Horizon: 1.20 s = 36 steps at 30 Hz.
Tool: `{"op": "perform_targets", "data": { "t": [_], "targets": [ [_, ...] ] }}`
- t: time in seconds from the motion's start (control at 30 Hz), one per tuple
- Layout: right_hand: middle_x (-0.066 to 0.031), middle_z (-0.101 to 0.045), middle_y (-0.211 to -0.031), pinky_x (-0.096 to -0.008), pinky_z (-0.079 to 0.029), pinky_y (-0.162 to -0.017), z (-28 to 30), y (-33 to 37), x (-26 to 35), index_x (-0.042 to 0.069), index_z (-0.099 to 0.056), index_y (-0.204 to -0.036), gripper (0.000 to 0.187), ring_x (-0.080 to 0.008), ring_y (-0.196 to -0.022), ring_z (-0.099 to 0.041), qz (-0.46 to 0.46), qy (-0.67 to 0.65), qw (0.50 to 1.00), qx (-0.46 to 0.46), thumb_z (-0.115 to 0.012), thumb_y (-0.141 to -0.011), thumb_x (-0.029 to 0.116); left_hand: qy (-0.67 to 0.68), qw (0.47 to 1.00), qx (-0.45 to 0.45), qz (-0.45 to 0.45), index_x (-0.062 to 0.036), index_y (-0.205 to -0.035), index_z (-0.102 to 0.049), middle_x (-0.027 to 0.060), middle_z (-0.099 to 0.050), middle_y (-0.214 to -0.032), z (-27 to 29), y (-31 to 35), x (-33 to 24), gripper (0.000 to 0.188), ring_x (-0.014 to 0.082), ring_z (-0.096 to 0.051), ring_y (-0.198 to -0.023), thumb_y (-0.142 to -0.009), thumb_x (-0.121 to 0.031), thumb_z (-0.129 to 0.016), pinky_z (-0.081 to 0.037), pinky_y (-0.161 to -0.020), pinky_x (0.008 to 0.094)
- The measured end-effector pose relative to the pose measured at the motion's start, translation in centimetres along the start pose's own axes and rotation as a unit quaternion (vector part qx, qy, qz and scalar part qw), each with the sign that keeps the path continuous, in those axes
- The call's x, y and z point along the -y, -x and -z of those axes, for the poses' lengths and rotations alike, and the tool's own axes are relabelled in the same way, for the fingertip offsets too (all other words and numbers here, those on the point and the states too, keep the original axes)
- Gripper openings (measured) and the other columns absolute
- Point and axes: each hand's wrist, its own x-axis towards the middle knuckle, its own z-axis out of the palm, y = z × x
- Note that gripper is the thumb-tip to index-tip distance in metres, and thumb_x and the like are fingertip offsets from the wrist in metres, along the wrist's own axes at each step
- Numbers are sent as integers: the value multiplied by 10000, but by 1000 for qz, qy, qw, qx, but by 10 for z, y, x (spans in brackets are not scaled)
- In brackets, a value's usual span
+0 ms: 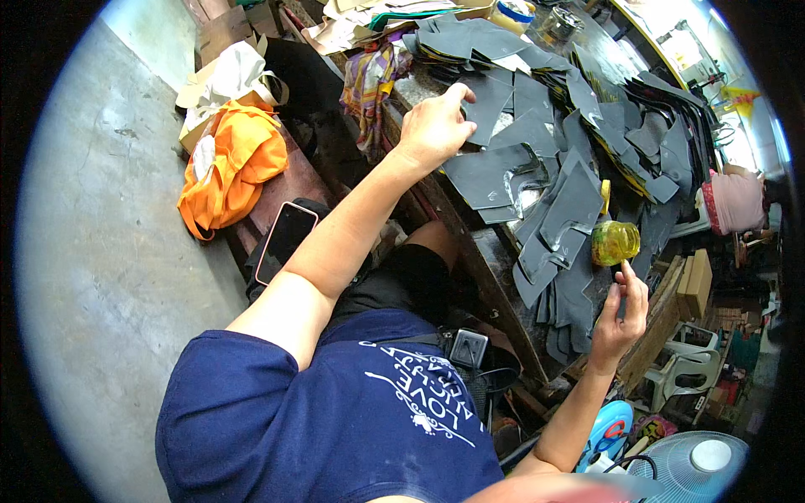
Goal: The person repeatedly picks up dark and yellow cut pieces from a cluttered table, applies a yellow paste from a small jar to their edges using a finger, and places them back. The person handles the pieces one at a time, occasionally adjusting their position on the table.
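Note:
My left hand (436, 127) is at the near edge of a worktable, beside flat dark grey cut pieces (484, 107). Its thumb and forefinger are apart, and its other fingers are partly hidden. At the right, my right hand (621, 320) is below a yellowish see-through jar (616, 243). One fingertip reaches the jar's lower side; the other fingers bend loosely, holding nothing. A yellow piece (605, 196) stands up just beyond the jar. Between my hands lie overlapping grey pieces, one with a curved cut-out (496, 178) and shiny patches.
Thick stacks of grey pieces (625, 138) cover the table's far side. A patterned cloth (375, 94) hangs over its left edge. Left of me are an orange bag (239, 163) and a phone (286, 241). A fan (700, 465) and white plastic chair (689, 362) stand at the right.

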Motion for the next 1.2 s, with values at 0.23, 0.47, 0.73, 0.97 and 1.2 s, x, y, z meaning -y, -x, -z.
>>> {"op": "perform_targets", "data": {
  "t": [0.23, 0.47, 0.73, 0.97, 1.2],
  "targets": [
    [-105, -668, -1001, -347, -507, -815, 4, -4, 0, 41, -660, -1196, 351, -222, -891, -641, -9, 1, 1000, 4, -604, -862, -51, 23, 999, 33, 0, -113, -1053, -640, 103, -706, -814, 12, 16, 5, 277, 289, -689, -815, -827, -264, -687, -523, -745, 416],
    [-86, -673, -1005, -315, -502, -810, 16, 0, -9, 46, -657, -1217, 344, -175, -880, -621, -54, -26, 998, -5, -604, -887, -33, -112, 974, -135, -142, -128, -992, -663, 102, -646, -910, 18, 3, 23, 185, 304, -640, -911, -815, -178, -644, -534, -784, 418],
    [-76, -660, -976, -296, -484, -841, 23, -15, -14, 56, -651, -1229, 316, -161, -887, -620, -90, -42, 995, 18, -611, -916, 39, -245, 873, 68, -416, -256, -1244, -643, 122, -510, -1382, 7, -34, 34, 633, 345, -463, -1278, -668, 5, -627, -374, -1096, 438],
    [-78, -669, -1112, -362, -406, -973, 22, -48, -61, 77, -739, -1042, 469, -251, -1080, -555, -77, 9, 996, 39, -407, -1031, 408, -202, 864, 5, -461, -190, -1199, -634, 89, -498, -1398, 23, -44, 22, 518, 317, -437, -1310, -700, -75, -715, -340, -1130, 439],
    [-55, -595, -1333, -457, -299, -1103, -16, -61, -93, 161, -789, -942, 616, -299, -1291, -456, -92, 172, 970, 145, -341, -998, 581, -8, 894, -77, -441, -81, -1219, -566, 99, -549, -1399, 39, -29, -9, 531, 285, -442, -1364, -729, -26, -763, -350, -1123, 386]
  ]
}}
